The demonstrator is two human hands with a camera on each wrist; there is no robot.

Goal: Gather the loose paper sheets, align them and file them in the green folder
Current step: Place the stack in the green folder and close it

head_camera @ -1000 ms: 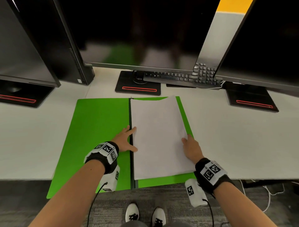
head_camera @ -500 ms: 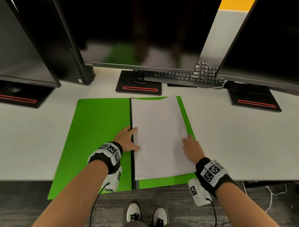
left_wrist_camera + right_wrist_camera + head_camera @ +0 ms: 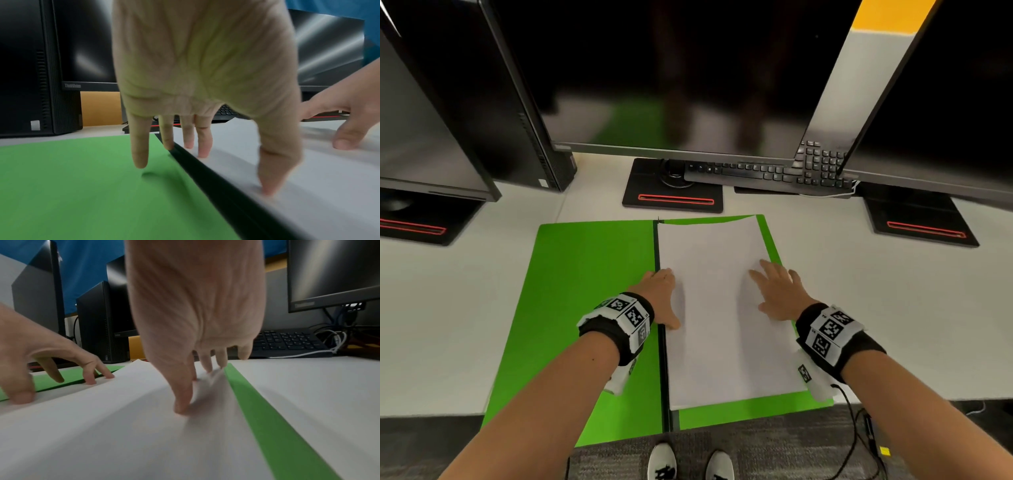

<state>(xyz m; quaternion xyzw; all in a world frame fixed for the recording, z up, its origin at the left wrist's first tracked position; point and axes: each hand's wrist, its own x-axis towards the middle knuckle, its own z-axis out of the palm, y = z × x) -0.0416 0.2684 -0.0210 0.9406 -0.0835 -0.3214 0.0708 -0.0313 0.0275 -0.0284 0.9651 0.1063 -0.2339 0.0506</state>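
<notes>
The green folder (image 3: pixel 585 291) lies open on the white desk, its black spine (image 3: pixel 661 359) running front to back. A stack of white paper sheets (image 3: pixel 719 342) rests on its right half. My left hand (image 3: pixel 662 294) straddles the spine with straight fingers (image 3: pixel 202 146), thumb and two fingertips on the sheets (image 3: pixel 308 186), the little finger on the green folder (image 3: pixel 82 186). My right hand (image 3: pixel 779 291) lies spread and flat on the right part of the sheets (image 3: pixel 102 434), its fingertips (image 3: pixel 183 404) pressing down near the folder's green edge (image 3: pixel 267 426).
Three dark monitors stand behind, their bases (image 3: pixel 673 192) just beyond the folder. A black keyboard (image 3: pixel 774 168) sits under the middle screen and a black computer tower (image 3: pixel 524 120) at the back left. The folder's front edge overhangs the desk edge above grey carpet.
My right hand has slid from the sheets' right edge inward and forward onto the top sheet, now spread flat. The left hand has shifted slightly right across the spine.
</notes>
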